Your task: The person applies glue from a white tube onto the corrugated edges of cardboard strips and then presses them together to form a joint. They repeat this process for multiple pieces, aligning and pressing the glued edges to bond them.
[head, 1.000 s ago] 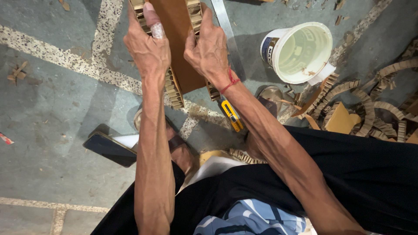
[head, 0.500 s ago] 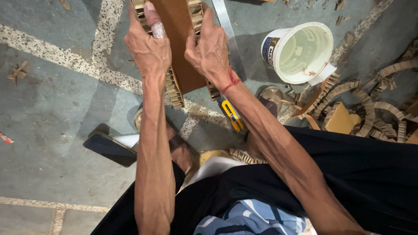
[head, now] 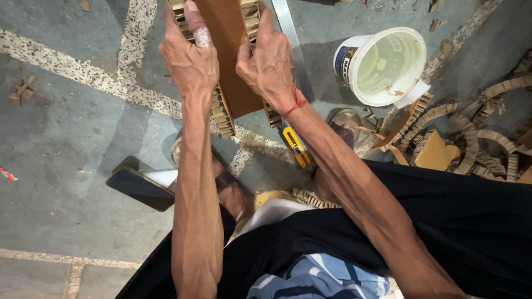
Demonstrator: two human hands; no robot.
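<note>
Nearest lie dark trousers and a blue patterned cloth. Beyond them, on the speckled grey floor [head: 66, 221], rest a flat black phone [head: 141, 189] and a yellow knife [head: 295, 147]. Further out, both hands grip a brown cardboard panel [head: 224, 61] with honeycomb edges: the left hand [head: 191, 61] is closed on its left edge, one fingertip wrapped in clear tape, and the right hand [head: 269, 66] is closed on its right edge. A metal ruler [head: 289, 41] lies just beside it. A white plastic bucket [head: 388, 66] stands to the right, near curled corrugated strips [head: 476, 144].

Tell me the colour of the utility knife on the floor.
Yellow with black, utility knife; head view.
</note>
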